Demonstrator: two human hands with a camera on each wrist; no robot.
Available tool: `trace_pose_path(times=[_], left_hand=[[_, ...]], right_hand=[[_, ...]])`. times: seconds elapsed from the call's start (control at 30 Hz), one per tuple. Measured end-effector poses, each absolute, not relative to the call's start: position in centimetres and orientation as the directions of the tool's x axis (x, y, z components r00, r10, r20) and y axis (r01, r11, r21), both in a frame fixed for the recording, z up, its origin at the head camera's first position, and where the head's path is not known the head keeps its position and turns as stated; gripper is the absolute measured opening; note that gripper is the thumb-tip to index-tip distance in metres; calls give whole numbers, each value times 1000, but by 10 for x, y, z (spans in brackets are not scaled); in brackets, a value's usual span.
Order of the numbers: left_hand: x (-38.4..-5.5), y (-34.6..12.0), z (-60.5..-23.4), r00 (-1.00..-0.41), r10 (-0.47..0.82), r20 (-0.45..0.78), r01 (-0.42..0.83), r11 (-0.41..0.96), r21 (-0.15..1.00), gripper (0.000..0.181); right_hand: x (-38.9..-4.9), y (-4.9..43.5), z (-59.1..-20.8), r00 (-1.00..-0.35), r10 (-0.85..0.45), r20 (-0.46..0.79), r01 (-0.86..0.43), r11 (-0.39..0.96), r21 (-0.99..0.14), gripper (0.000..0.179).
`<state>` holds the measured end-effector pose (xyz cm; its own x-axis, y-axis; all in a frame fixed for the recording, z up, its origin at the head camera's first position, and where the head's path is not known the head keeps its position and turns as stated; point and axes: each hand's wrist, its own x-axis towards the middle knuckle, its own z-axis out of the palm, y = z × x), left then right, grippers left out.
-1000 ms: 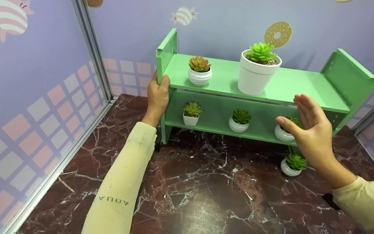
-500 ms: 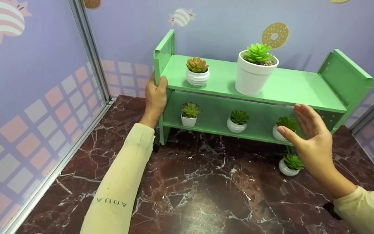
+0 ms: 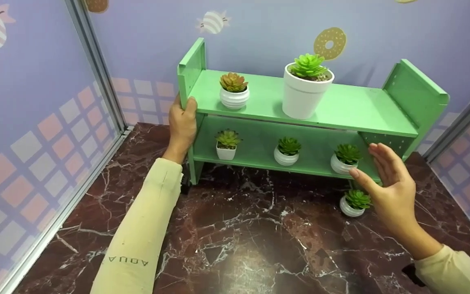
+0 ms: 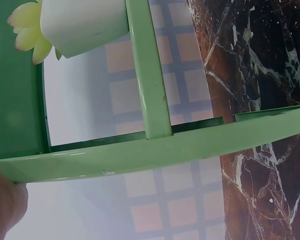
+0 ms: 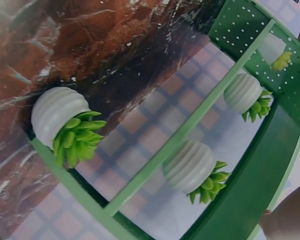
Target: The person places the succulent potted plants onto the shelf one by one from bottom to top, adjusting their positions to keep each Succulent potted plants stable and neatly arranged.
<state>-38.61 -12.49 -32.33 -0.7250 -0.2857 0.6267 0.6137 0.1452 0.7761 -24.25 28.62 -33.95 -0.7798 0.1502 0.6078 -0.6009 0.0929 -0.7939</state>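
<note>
My left hand [image 3: 182, 124] grips the left side of a green two-tier shelf [image 3: 357, 108], thumb on its front edge. Fingers straight and parted, my right hand [image 3: 394, 192] is held before the shelf's lower right end, holding nothing. Closest to it are a green succulent in a ribbed white pot [image 3: 344, 164] on the lower tier and another potted succulent [image 3: 352, 209] on the tabletop. The top tier bears a reddish succulent in a small white pot [image 3: 235, 98] and a bigger white flowerpot [image 3: 303, 96] with a bright green succulent.
Two more small potted succulents, one in a squarish pot [image 3: 226, 152] and one in a round pot [image 3: 286, 157], stand on the lower tier. Under everything lies a dark red marbled tabletop [image 3: 235, 228]. A lilac patterned wall [image 3: 259, 36] rises close behind the shelf.
The head view has turned slightly, so the shelf sits further left in it. My right hand has come down and away to the right of the lower-tier succulent. The left hand keeps its grip.
</note>
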Motion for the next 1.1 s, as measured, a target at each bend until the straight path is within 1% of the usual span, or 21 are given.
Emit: trace_pose_path(times=[0.13,0.23,0.47,0.53,0.6,0.73,0.83,1.03,1.1], left_hand=[[-387,-126,-324,-724,-303,620,606,150,781,33],[-386,-127,-324,-720,-315,618,603,158,782,31],[-387,-125,-324,-736,-319,597,588,137,797,32],[-387,-124,-324,-733,-321,599,588,143,796,33],[-388,-124,-323,-729,-319,606,593,148,792,34],[-369,-118,-309,-731,-309,609,594,153,790,35],[-357,-113,-301,-737,-304,604,583,166,795,34],[-384,-121,-320,-723,-319,612,587,182,789,34],[-387,-123,-322,-724,-317,612,587,183,789,35]], right_hand=[[-241,292,-346,-777,169,606,-605,62,-794,67],[-239,296,-352,-783,184,594,-591,81,-803,67],[-233,311,-368,-802,245,544,-508,197,-838,69],[-232,315,-374,-812,261,522,-479,212,-852,71],[-231,319,-381,-820,265,506,-446,258,-857,71],[-232,322,-397,-842,256,474,-369,366,-854,73],[-231,324,-406,-857,254,448,-323,413,-852,74],[-233,331,-422,-885,270,378,-223,466,-856,79],[-234,335,-428,-893,283,349,-185,476,-860,81]])
